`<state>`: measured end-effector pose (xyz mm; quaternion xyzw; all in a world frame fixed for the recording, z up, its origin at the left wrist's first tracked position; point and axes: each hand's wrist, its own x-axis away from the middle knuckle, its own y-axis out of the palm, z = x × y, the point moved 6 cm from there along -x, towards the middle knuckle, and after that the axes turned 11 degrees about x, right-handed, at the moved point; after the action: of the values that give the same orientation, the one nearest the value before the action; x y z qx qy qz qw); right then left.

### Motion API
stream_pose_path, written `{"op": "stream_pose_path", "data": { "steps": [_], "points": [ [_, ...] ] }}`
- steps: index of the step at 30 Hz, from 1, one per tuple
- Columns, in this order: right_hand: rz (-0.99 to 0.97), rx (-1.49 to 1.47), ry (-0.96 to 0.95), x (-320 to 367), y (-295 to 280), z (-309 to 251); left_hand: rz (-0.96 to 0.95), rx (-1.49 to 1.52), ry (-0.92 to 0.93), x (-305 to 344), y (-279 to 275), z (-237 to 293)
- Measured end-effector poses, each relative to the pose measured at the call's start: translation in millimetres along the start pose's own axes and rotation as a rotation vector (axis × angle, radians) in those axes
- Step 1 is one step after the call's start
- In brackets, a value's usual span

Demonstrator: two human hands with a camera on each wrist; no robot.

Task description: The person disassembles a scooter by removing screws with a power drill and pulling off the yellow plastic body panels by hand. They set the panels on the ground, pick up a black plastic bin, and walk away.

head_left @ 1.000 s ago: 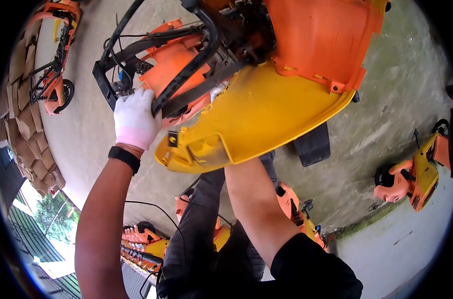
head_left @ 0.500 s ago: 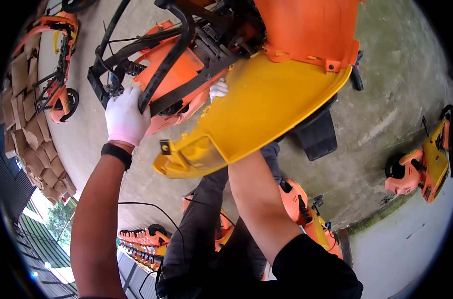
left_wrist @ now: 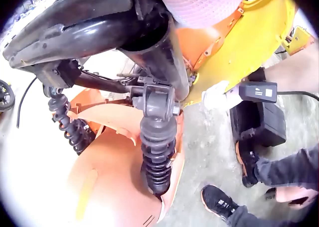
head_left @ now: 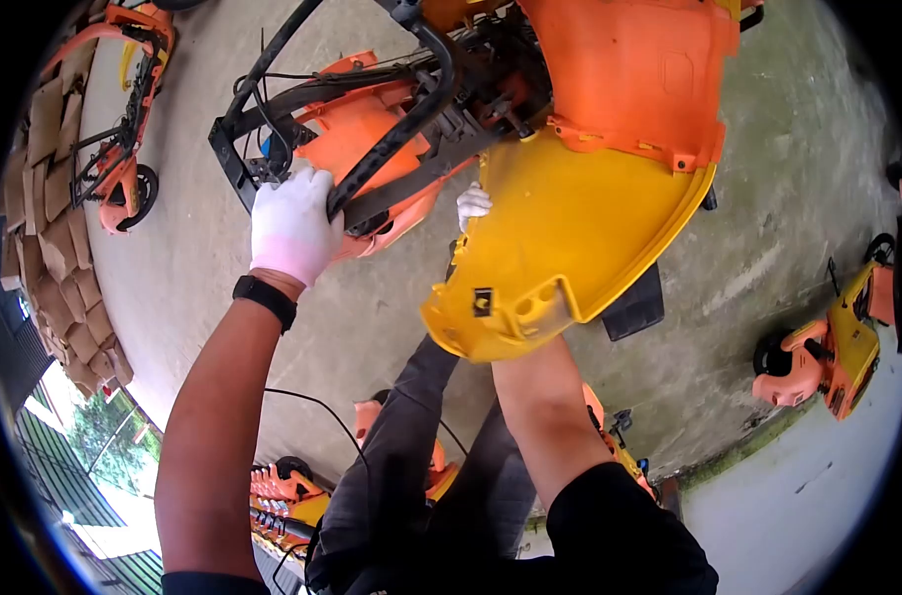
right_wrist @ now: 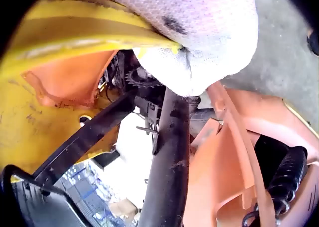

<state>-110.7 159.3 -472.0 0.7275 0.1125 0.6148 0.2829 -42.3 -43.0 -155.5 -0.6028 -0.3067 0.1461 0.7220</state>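
Note:
In the head view, my gloved left hand (head_left: 294, 226) grips the rear end of a black metal scooter frame (head_left: 392, 144). My right hand (head_left: 474, 203), also gloved, pinches the inner edge of a yellow body panel (head_left: 590, 228); the panel hides most of that hand. A gap of floor shows between the panel's lower end and the frame. The panel's upper part meets an orange panel (head_left: 634, 84). Close up in the right wrist view, the glove (right_wrist: 209, 37) wraps over the yellow edge. Below the left glove (left_wrist: 204, 2), a shock absorber (left_wrist: 158, 154) joins the frame above an orange fender (left_wrist: 114, 172).
A black bin-like box (left_wrist: 269, 119) sits on the floor beside my shoes (left_wrist: 219, 199). Other scooters stand around, one orange-and-yellow (head_left: 833, 342) by the right wall. Flattened cardboard (head_left: 64, 238) lies along the left. A thin cable (head_left: 317, 399) hangs near my legs.
The yellow panel's lower end has swung right, away from the frame, widening the gap. My right hand moved with it, and its fingers show more. The left hand keeps its hold on the frame.

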Motion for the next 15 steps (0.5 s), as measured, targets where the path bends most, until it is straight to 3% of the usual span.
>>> {"op": "stream_pose_path", "data": {
  "steps": [15],
  "points": [
    [0.034,0.006,-0.038,-15,-13,17,-0.094,0.102,-0.024,3,-3,8]
  ]
}}
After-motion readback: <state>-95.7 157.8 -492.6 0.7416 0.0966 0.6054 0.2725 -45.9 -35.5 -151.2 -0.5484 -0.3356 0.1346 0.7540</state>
